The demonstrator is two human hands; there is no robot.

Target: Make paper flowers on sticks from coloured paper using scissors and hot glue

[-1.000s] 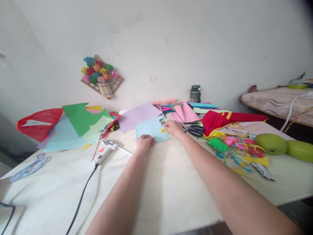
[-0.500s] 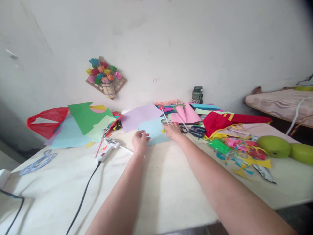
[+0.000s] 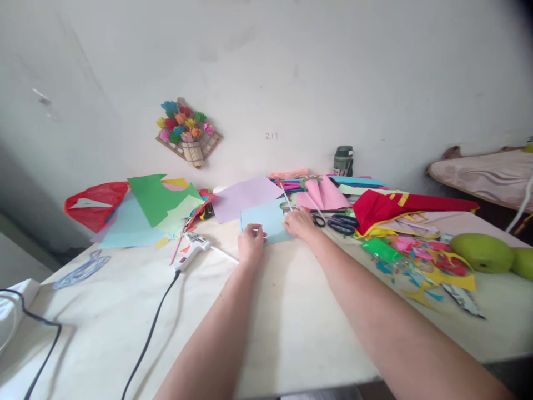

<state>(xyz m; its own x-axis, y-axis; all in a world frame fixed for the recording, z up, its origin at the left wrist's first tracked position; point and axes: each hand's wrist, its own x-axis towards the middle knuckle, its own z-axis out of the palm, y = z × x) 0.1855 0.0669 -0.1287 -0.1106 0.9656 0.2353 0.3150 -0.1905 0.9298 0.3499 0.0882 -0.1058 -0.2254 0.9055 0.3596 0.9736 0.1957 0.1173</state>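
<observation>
A sheet of light blue paper [image 3: 270,218] lies flat on the table between my hands. My left hand [image 3: 251,243] is at its lower left edge, fingers curled and closed on the paper. Across from it, my right hand [image 3: 300,223] rests by the paper's right edge, its fingers bent together. A small yellow bit shows at those fingertips, too small to make out. A thin pale stick [image 3: 286,195] slants down to the right hand; I cannot tell whether it is held. Dark-handled scissors [image 3: 342,223] lie just right of that hand.
A white glue gun [image 3: 191,254] with a black cord lies left of my hands. Coloured sheets, including purple paper [image 3: 247,197] and green paper [image 3: 160,197], spread behind. Red cloth [image 3: 378,208], paper scraps [image 3: 428,300] and green fruit [image 3: 482,253] occupy the right. A bottle [image 3: 343,161] stands behind.
The whole scene has shifted slightly to the right in view as the camera turned. Both hands keep nearly the same places at the light blue paper.
</observation>
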